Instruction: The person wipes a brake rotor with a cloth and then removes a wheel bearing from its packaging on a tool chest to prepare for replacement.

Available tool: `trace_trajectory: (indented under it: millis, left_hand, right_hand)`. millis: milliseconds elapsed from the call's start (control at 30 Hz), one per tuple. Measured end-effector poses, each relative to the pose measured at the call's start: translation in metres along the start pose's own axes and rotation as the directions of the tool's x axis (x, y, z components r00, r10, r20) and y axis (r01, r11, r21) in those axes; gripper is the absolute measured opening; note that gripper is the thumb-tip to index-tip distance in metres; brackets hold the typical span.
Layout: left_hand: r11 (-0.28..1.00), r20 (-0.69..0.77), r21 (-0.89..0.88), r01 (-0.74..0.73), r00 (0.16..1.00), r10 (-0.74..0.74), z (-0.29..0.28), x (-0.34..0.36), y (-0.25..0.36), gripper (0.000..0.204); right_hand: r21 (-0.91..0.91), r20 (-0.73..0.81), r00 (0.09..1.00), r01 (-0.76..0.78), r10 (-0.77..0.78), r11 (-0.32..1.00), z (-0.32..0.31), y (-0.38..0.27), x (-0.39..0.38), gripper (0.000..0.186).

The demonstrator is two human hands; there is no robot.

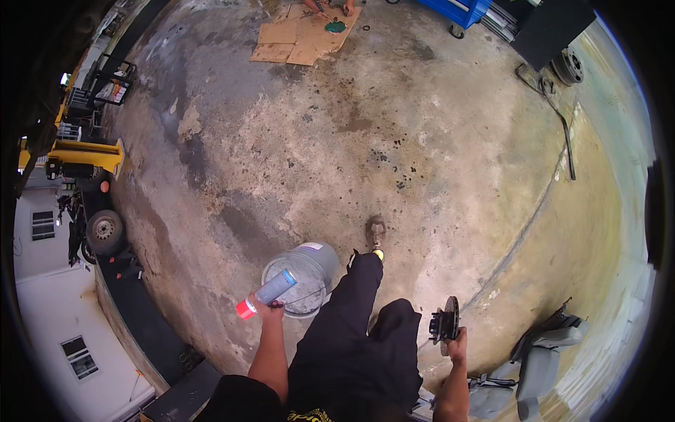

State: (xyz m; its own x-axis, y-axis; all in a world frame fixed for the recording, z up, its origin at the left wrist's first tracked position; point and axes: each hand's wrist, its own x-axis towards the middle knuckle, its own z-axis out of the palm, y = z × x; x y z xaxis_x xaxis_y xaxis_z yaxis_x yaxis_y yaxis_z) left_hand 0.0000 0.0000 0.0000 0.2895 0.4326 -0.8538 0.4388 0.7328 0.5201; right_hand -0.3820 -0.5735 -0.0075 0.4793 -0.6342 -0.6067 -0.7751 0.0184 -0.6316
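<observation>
Here: my left grip (266,308), clamped on a can (277,286) near a bucket (326,261) rim; my right grip (458,344), clamped on a brake disc (445,325); wide floor (316,155) ahead.

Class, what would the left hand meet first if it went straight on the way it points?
Probably the grey bucket, beyond the can the left hand holds; depth is unclear, so it might pass above.

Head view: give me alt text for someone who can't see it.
A person's left hand holds a blue-gray, red-ended can in front of a gray bucket; their right hand holds a metal disc with a hub. Stained concrete floor spreads ahead.
</observation>
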Motion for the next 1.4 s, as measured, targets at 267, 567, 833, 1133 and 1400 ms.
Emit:
trace_trajectory:
  millis: [267,567,833,1133,1400]
  left_hand:
    - [1.0,-0.123,-0.014,-0.023,0.992,0.021,0.237,-0.013,0.011,0.058]
    - [0.976,-0.151,-0.198,-0.093,0.986,0.063,0.451,0.007,0.01,0.06]
    - [0.969,-0.26,-0.172,-0.178,0.957,0.13,0.603,0.003,0.035,0.08]
    - [0.896,-0.351,-0.268,-0.355,0.902,0.252,0.763,0.025,0.114,0.074]
    - [0.863,-0.425,-0.306,-0.402,0.869,0.254,0.871,0.063,0.141,0.072]
  right_hand:
    - [-0.12,0.155,0.981,-0.098,0.116,0.988,-0.016,-0.205,0.165,0.038]
    - [-0.427,0.335,0.942,0.182,-0.032,0.886,0.026,-0.402,0.436,0.041]
    - [-0.59,0.514,0.832,0.518,-0.206,0.619,0.142,-0.636,0.643,0.044]
    - [-0.533,0.735,0.667,0.68,-0.121,0.503,0.35,-0.896,0.812,0.043]
    - [-0.362,0.919,0.364,0.931,-0.152,0.044,0.602,-1.076,0.929,0.043]
